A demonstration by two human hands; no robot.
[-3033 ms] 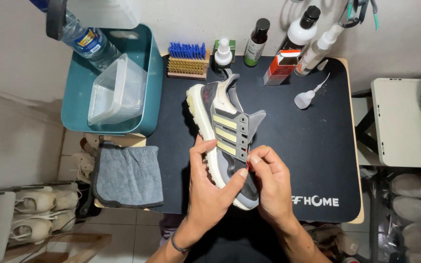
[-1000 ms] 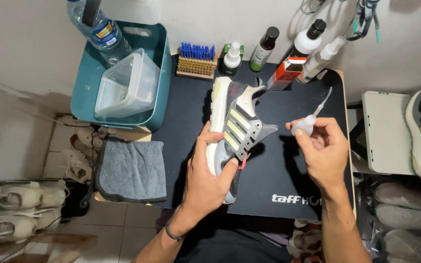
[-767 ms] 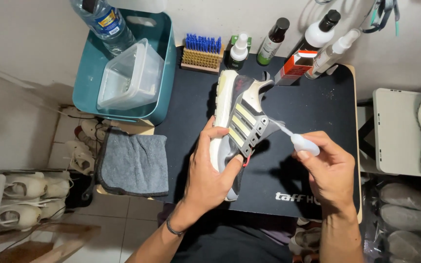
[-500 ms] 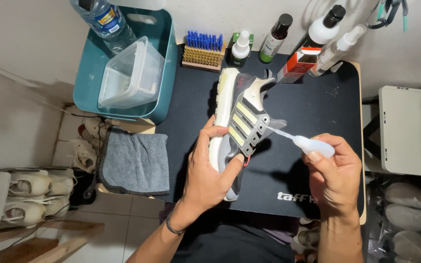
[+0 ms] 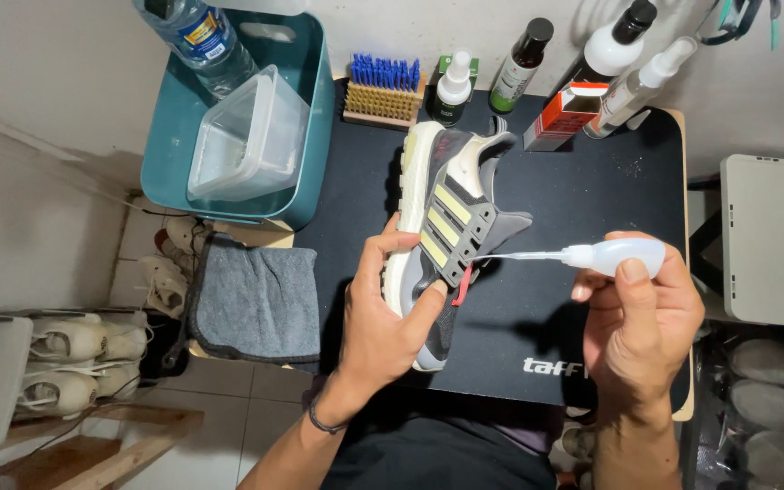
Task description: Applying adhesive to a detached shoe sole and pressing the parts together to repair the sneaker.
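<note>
A grey running shoe (image 5: 446, 227) with pale yellow stripes and a white sole lies on a black table mat (image 5: 592, 191), and everything here is told from that shoe. The left hand (image 5: 392, 318) is wrapped around the near end of the shoe, thumb on the top and fingers on the sole side, holding it tight. To the right of the shoe, the right hand (image 5: 637, 318) pinches a small clear squeeze bottle (image 5: 614, 257) between thumb and fingers. The bottle's long thin tip points left and reaches the shoe's side, by the lace cage. Past the far end of the shoe stand a brush with blue bristles (image 5: 381, 91), a small white spray bottle (image 5: 452, 89) and a dark bottle (image 5: 521, 66). To the far left of the shoe sits a teal tub (image 5: 306, 136) with a clear plastic box (image 5: 247, 136) inside it. Left of the shoe, nearer, a grey cloth (image 5: 256, 299) lies flat.
</note>
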